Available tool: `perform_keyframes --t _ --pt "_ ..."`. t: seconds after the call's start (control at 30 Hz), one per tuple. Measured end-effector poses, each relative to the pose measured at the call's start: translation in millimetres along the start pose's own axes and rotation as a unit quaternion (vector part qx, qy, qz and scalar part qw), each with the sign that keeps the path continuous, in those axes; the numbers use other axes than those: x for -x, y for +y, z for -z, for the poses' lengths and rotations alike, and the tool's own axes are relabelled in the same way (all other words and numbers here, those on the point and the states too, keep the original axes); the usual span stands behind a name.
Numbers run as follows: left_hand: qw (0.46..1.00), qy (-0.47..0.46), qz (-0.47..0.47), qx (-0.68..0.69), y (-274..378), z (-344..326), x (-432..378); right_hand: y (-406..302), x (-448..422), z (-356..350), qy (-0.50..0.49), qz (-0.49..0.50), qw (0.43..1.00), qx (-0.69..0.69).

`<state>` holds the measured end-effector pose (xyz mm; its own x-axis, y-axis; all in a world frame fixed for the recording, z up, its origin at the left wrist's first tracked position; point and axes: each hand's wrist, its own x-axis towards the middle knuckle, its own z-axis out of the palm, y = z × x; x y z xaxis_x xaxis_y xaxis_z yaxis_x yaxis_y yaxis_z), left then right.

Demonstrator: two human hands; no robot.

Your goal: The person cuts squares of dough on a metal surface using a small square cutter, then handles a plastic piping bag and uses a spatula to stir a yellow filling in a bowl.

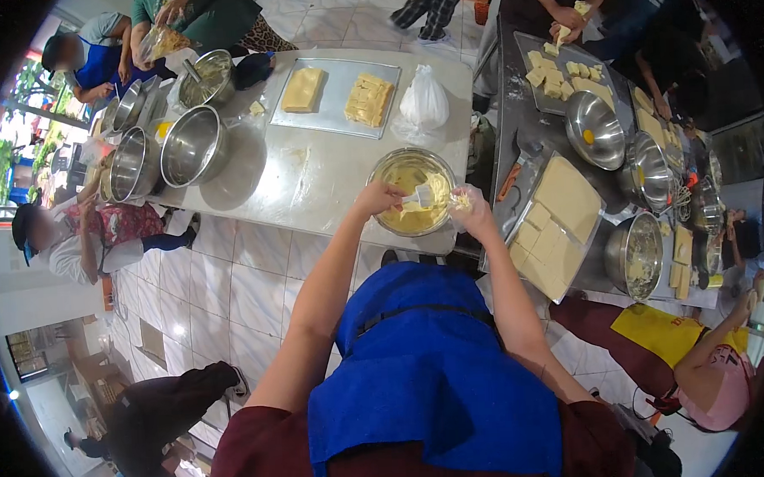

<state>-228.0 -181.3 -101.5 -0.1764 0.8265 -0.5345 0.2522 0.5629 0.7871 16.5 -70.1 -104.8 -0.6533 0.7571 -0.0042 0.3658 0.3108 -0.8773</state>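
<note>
A steel mixing bowl with a pale yellow creamy mixture stands at the near edge of the light table. Over its left side, my left hand grips a scraper with a white blade. My right hand, in a clear plastic covering, is at the bowl's right rim with some of the pale mixture at its fingers. Behind the bowl, a metal tray holds a smooth yellow dough block and a cut one. A knotted white plastic bag sits right of that tray.
Steel bowls and a whisk are at the table's left. On the dark table to the right are a tray of cut dough, an orange-handled tool and a bowl with yolk. Several people stand around both tables.
</note>
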Motion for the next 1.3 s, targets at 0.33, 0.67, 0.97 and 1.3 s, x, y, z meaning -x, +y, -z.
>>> perform_keyframes --t 0.33,0.67,0.97,1.3 --pt "0.998 0.011 0.02 0.065 0.6 22.9 34.8 -7.7 -2.0 -10.4 0.13 0.052 0.983 -0.122" --pt "0.99 0.026 -0.027 0.139 26.4 76.3 101.2 -57.9 -31.8 -14.8 0.101 0.096 0.976 -0.17" --pt "0.988 0.075 -0.044 0.125 48.7 92.7 146.3 -54.6 -44.8 -41.1 0.064 0.146 0.982 -0.104" --pt "0.988 0.095 -0.053 0.108 68.5 92.2 168.4 -80.2 -50.7 -43.6 0.019 0.175 0.974 -0.14"
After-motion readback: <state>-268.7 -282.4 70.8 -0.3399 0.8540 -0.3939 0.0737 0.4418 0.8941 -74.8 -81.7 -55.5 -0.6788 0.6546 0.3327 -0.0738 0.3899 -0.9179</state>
